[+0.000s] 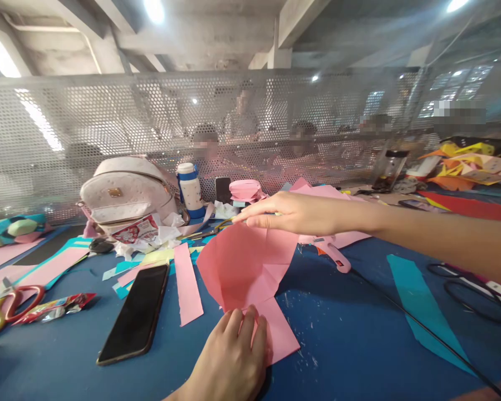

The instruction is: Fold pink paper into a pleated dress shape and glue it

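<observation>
A folded pink paper piece (242, 267) stands on the blue table, its upper part fanned out and a flat pink flap lying at its foot. My left hand (234, 353) has its fingers curled over the lower part of the paper and grips it there; the fingertips are partly hidden. Reaching in from the right, my right hand (281, 214) lies along the paper's top edge with fingers stretched out flat. Just beyond the paper, under my right forearm, rests a pink glue gun (329, 253) with a black cord.
A black phone (136, 312), a pink strip (187, 284), and orange-handled scissors (14, 303) lie to the left. Behind are a pale backpack (127, 192), a bottle (191, 189) and a perforated screen (150, 111). A blue paper strip (426, 312) lies right.
</observation>
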A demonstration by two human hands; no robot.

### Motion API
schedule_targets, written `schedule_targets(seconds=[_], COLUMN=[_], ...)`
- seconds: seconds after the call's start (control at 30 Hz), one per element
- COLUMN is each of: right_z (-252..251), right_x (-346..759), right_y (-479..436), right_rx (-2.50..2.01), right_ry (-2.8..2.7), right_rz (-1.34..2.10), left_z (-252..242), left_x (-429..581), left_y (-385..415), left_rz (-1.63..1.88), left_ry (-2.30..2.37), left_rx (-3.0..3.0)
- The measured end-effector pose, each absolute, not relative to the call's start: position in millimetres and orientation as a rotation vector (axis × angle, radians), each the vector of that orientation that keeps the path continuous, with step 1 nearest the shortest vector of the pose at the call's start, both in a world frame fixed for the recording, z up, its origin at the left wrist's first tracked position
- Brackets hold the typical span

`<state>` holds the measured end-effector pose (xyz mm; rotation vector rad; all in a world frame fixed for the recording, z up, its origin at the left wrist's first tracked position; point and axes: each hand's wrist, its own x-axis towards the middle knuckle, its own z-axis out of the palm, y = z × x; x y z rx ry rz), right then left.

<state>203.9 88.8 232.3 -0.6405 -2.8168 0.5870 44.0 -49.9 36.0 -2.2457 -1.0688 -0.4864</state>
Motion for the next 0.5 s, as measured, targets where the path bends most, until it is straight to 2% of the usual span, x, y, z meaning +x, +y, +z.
schedule_targets(seconds=[0.17,0.3,0.4,0.5], right_z=[250,259,255,241], right_x=[171,149,134,121], right_y=[112,124,128,132], right_rx=[-0.515,-0.655,-0.576,-0.47], right_ry=[-2.929,-3.171,-3.332,-3.439], right_rz=[1.092,1.442,1.759,1.808], left_z=[34,32,32,32], left_x=[43,42,41,41], left_y=[-50,-50,-49,-48], left_rz=[-0.468,-0.458,-0.471,-0.509], left_ry=[-1.103,-1.119,-1.108,-1.104], left_rx=[-2.254,-2.268,-2.277,-2.259])
